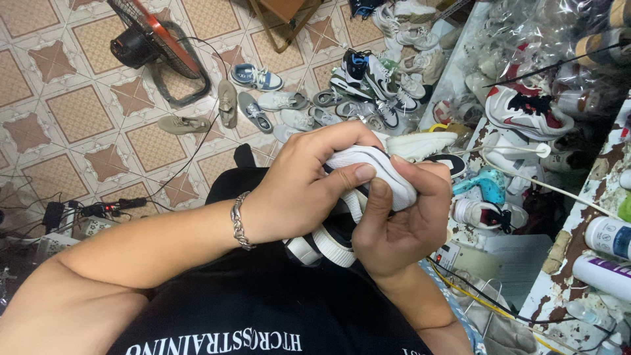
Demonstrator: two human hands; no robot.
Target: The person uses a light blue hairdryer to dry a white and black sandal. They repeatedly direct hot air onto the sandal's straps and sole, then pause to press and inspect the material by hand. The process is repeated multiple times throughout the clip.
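Your left hand (296, 190), a chain bracelet (240, 221) at its wrist, wraps over a white and black shoe (368, 172) held close at your chest, thumb pinning its white upper. Your right hand (401, 220) cups the same shoe from below, fingers curled shut around it, seemingly to steady it for close work. Beyond, a fan (154, 39) and many loose shoes (368, 82) lie on the tiled floor (72, 112). At far right, bottles (608, 253) stand on a worn table (572, 289).
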